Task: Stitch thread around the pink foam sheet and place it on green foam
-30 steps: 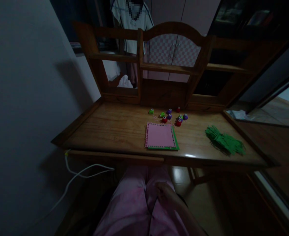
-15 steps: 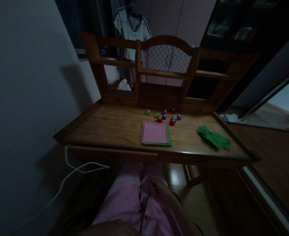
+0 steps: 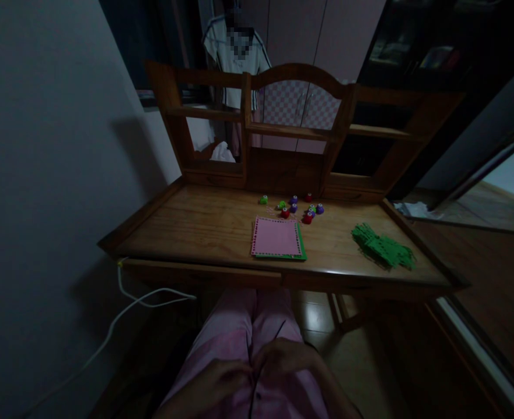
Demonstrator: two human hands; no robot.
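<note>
Both hands are low over my lap, at the front of the pink pajama top point(image 3: 272, 396) with dark piping and buttons. My right hand point(image 3: 283, 356) is closed, its bent fingers pinching the piped front edge. From the left, my left hand point(image 3: 224, 375) reaches to the same edge, fingertips drawn together on the cloth; dim light blurs the exact grip. On the desk ahead lies a pink paper sheet point(image 3: 276, 237) with a punched border, over a green sheet point(image 3: 302, 247). Behind it stand several small red, purple and green craft punches point(image 3: 285, 213).
A heap of cut green paper point(image 3: 383, 247) lies at the right of the wooden desk point(image 3: 187, 227). Small pink scraps are scattered by the punches. A shelf unit point(image 3: 291, 132) rises along the back. A white cable point(image 3: 112, 326) hangs at the left.
My left hand has come up from the bottom edge to the middle of the pajama top. My right hand has moved down and nearer to me, meeting it.
</note>
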